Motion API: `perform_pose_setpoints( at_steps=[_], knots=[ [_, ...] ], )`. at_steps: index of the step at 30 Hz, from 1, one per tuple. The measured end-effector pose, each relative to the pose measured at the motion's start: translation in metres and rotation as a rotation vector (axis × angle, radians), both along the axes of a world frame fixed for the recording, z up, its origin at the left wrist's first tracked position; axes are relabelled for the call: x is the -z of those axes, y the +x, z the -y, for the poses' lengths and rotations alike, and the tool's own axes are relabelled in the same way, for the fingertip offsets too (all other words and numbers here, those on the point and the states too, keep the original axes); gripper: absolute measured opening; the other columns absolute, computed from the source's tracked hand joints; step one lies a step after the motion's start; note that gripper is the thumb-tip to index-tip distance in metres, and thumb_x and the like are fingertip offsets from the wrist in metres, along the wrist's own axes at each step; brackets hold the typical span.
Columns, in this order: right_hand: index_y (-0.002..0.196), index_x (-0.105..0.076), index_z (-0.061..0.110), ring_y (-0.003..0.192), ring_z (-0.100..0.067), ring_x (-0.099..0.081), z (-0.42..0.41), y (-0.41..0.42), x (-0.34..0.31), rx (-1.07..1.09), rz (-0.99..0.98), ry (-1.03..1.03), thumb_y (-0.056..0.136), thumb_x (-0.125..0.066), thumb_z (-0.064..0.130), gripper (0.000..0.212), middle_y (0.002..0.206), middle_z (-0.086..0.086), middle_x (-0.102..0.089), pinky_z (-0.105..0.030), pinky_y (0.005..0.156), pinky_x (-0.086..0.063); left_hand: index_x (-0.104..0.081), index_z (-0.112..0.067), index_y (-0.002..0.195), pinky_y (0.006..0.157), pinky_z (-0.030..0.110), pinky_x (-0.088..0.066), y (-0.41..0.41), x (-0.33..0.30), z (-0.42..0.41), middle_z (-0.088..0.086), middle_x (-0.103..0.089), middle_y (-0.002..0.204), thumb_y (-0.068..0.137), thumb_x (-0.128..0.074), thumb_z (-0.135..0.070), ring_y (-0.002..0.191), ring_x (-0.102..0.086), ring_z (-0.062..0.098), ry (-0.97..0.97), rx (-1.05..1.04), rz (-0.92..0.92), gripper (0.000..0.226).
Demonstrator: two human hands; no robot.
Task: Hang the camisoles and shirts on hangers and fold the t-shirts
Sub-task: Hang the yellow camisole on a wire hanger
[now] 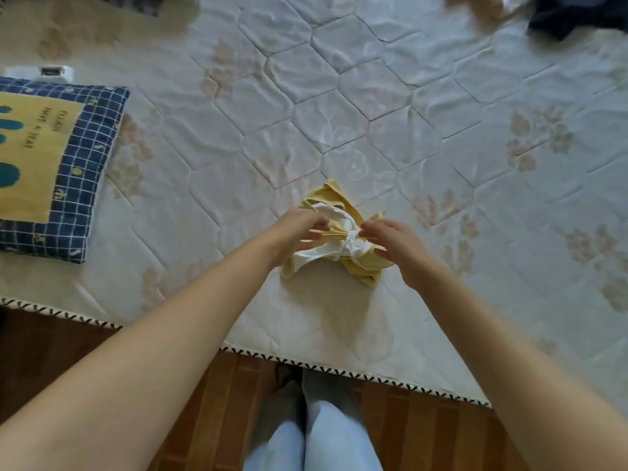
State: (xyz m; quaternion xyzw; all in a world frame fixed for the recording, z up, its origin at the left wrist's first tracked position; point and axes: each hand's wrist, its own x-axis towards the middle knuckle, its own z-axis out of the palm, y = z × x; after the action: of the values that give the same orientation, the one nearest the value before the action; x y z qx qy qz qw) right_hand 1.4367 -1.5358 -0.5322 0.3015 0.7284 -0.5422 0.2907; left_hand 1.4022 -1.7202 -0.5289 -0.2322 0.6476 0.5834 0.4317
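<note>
The left hand [300, 229] is curled and pinches a yellow strap of the bundled yellow-and-white camisole [336, 246], while the right hand [394, 246] is bent at the knot of white straps, its hold too blurred to confirm. The bundle lies on the mattress [373, 96] directly between the 2 hands, its long axis running left to right, equally near both. No hanger or container is seen; a pillow [51, 164] lies well apart to the left.

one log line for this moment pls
both hands, left and right, pinch bunched yellow-and-white camisole | on quilted white mattress | no hanger seen
</note>
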Motion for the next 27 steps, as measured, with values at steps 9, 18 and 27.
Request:
perform_pose_setpoints(
  at_steps=[9, 18, 27],
  knots=[
    [0.079, -0.066, 0.011, 0.069, -0.02, -0.058, -0.002, -0.005, 0.087, -0.538, 0.011, 0.427, 0.081, -0.063, 0.054, 0.043, 0.071, -0.002, -0.061, -0.034, 0.06, -0.043, -0.038, -0.018, 0.145, 0.101, 0.04, -0.043, 0.003, 0.107, -0.025, 0.009, -0.041, 0.146, 0.082, -0.072, -0.03, 0.129, -0.044, 0.029, -0.485, 0.522, -0.259, 0.072],
    [0.083, -0.062, 0.013, 0.08, -0.026, -0.058, -0.024, 0.022, 0.11, -0.632, -0.186, 0.584, 0.094, -0.052, 0.033, 0.026, 0.084, -0.005, -0.065, -0.033, 0.066, -0.032, -0.062, -0.016, 0.107, 0.09, 0.038, -0.042, 0.02, 0.138, -0.037, 0.01, -0.055, 0.122, 0.09, -0.062, -0.033, 0.115, -0.051, 0.032, -0.902, 0.658, -0.403, 0.024],
    [0.084, -0.059, 0.015, 0.079, -0.023, -0.052, -0.054, 0.023, 0.042, -0.574, -0.299, 0.627, 0.089, -0.062, 0.036, 0.022, 0.083, -0.001, -0.055, -0.032, 0.06, -0.032, -0.05, -0.016, 0.086, 0.065, 0.032, -0.035, 0.009, 0.066, -0.026, 0.006, -0.054, 0.085, 0.091, -0.059, -0.019, 0.079, -0.05, 0.029, -0.82, 0.623, -0.595, 0.011]
  ],
)
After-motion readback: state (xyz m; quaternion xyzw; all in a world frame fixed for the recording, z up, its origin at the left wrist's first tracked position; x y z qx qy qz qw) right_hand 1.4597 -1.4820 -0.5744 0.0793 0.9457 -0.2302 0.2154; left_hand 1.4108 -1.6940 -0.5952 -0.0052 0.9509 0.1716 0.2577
